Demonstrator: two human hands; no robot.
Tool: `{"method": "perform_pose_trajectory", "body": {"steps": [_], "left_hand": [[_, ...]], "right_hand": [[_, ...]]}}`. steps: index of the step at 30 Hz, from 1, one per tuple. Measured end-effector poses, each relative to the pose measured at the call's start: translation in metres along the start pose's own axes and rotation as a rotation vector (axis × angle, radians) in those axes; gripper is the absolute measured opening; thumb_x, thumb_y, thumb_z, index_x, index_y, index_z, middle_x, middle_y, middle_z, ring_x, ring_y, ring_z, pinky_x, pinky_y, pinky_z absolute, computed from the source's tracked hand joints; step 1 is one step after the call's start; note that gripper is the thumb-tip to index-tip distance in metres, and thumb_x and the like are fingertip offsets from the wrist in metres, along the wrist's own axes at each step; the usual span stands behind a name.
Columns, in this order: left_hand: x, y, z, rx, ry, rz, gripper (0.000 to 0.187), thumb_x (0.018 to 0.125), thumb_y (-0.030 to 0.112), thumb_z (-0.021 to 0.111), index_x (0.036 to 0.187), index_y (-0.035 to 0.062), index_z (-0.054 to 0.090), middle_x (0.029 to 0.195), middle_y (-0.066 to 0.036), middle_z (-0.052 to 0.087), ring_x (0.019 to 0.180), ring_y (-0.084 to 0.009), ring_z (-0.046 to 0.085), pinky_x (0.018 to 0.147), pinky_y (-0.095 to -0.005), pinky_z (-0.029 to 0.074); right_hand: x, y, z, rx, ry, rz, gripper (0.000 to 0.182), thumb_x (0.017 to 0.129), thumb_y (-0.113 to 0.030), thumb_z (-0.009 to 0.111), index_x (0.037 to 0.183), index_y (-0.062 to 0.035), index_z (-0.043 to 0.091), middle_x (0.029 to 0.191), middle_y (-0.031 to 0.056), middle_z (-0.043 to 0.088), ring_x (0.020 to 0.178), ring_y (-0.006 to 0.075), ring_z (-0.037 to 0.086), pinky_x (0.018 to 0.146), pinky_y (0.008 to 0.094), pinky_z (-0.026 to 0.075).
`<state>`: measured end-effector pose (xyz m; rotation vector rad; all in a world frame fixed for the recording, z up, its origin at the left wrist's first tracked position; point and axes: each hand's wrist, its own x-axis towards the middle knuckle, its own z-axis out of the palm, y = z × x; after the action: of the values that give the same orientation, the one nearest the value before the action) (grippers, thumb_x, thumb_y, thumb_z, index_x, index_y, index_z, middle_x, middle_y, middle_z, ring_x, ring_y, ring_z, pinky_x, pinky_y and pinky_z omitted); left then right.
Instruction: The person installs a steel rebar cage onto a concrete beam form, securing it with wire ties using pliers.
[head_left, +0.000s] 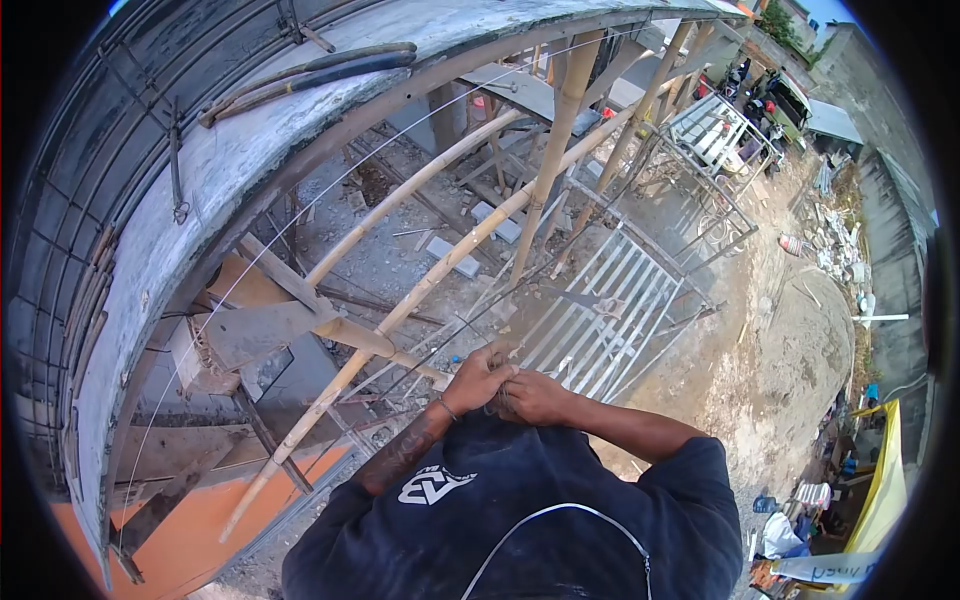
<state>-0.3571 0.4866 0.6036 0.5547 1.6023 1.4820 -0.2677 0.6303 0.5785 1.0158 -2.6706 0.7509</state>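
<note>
My left hand (482, 378) and my right hand (532, 397) meet in front of the dark shirt (560, 490), near the middle of the view. The fingers of both are bent and pressed together. Something thin and dark shows between them, too small to make out. A thin band circles my left wrist. Just beyond the hands lie bamboo poles (470, 240) and a slatted metal scaffold platform (600, 310), which stand lower down.
A concrete ledge (235, 170) curves along the left, with long-handled cutters (310, 80) and rebar (75, 200) on it. A thin line runs beside its edge. Far below are white blocks (453, 257), a sand pile (810, 340) and a yellow sheet (885, 470).
</note>
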Motion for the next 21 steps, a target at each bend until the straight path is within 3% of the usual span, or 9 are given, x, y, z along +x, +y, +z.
{"method": "perform_pose_trajectory", "body": {"steps": [4,9,12,14,16,17,18,20,21], "left_hand": [[0.013,-0.013,0.005,-0.001,0.077,0.182,0.038,0.087,0.005,0.050,0.124,-0.0008,0.047,0.079,-0.001,0.054,0.073,-0.0063,0.048,0.067,-0.0209,0.042],[0.015,0.002,0.011,0.184,0.162,0.255,0.035,0.090,0.010,0.043,0.123,-0.0006,0.047,0.082,-0.004,0.054,0.074,-0.0091,0.049,0.069,-0.0229,0.042],[0.020,0.005,0.008,0.061,0.118,0.292,0.038,0.090,0.010,0.036,0.126,-0.0004,0.043,0.082,-0.006,0.054,0.076,-0.0130,0.052,0.073,-0.0263,0.044],[0.029,0.002,-0.004,-0.434,0.181,0.319,0.041,0.089,0.007,0.036,0.128,-0.0025,0.037,0.090,-0.012,0.056,0.087,-0.0216,0.059,0.082,-0.0346,0.046],[0.032,0.008,-0.012,-0.388,0.255,0.429,0.044,0.088,0.004,0.033,0.132,-0.0005,0.031,0.089,-0.011,0.054,0.084,-0.0195,0.057,0.081,-0.0337,0.046],[0.033,0.013,-0.011,-0.303,0.300,0.546,0.045,0.088,0.004,0.033,0.133,-0.0001,0.029,0.089,-0.010,0.054,0.083,-0.0183,0.056,0.081,-0.0328,0.046],[0.035,0.016,-0.009,-0.217,0.340,0.664,0.047,0.088,0.003,0.033,0.134,0.0002,0.026,0.089,-0.010,0.054,0.082,-0.0170,0.055,0.082,-0.0318,0.045],[0.034,0.019,0.000,-0.228,0.343,0.671,0.050,0.088,0.002,0.035,0.136,0.0007,0.023,0.090,-0.010,0.054,0.083,-0.0165,0.055,0.082,-0.0316,0.045],[0.036,0.022,0.002,-0.240,0.354,0.679,0.053,0.088,0.002,0.036,0.139,0.0012,0.020,0.091,-0.010,0.054,0.084,-0.0159,0.054,0.083,-0.0314,0.045]], "right_hand": [[0.001,0.004,-0.013,0.023,0.130,-0.026,0.029,0.068,-0.019,0.073,0.087,-0.0015,0.060,0.076,0.0090,0.052,0.078,0.0284,0.056,0.071,0.0377,0.047],[0.005,0.000,-0.020,0.063,0.215,0.123,0.033,0.063,-0.018,0.076,0.083,0.0025,0.058,0.088,0.0144,0.057,0.094,0.0327,0.056,0.087,0.0420,0.046],[0.009,-0.001,-0.045,0.070,0.312,0.080,0.037,0.063,-0.018,0.077,0.089,0.0036,0.060,0.099,0.0170,0.058,0.105,0.0322,0.055,0.089,0.0415,0.046],[0.014,-0.007,-0.066,0.026,0.331,0.079,0.049,0.067,-0.019,0.077,0.105,0.0043,0.058,0.106,0.0191,0.058,0.108,0.0326,0.054,0.089,0.0399,0.047],[0.019,-0.021,-0.072,0.097,0.415,0.558,0.066,0.065,-0.011,0.077,0.121,0.0046,0.046,0.111,0.0177,0.056,0.096,0.0302,0.059,0.086,0.0369,0.048],[0.023,-0.024,-0.062,0.273,0.362,0.722,0.069,0.077,-0.014,0.069,0.132,0.0053,0.032,0.112,0.0184,0.054,0.092,0.0273,0.060,0.082,0.0349,0.048],[0.028,-0.025,-0.058,0.273,0.364,0.722,0.069,0.077,-0.014,0.069,0.132,0.0053,0.032,0.112,0.0184,0.054,0.092,0.0273,0.060,0.082,0.0349,0.048],[0.037,-0.023,-0.053,0.957,0.238,0.909,0.063,0.088,-0.021,0.058,0.136,0.0040,0.025,0.106,0.0204,0.056,0.096,0.0266,0.059,0.081,0.0340,0.048],[0.036,-0.016,-0.037,0.742,0.282,0.817,0.059,0.092,-0.025,0.052,0.136,0.0040,0.024,0.105,0.0181,0.056,0.091,0.0213,0.059,0.076,0.0312,0.048]]}}
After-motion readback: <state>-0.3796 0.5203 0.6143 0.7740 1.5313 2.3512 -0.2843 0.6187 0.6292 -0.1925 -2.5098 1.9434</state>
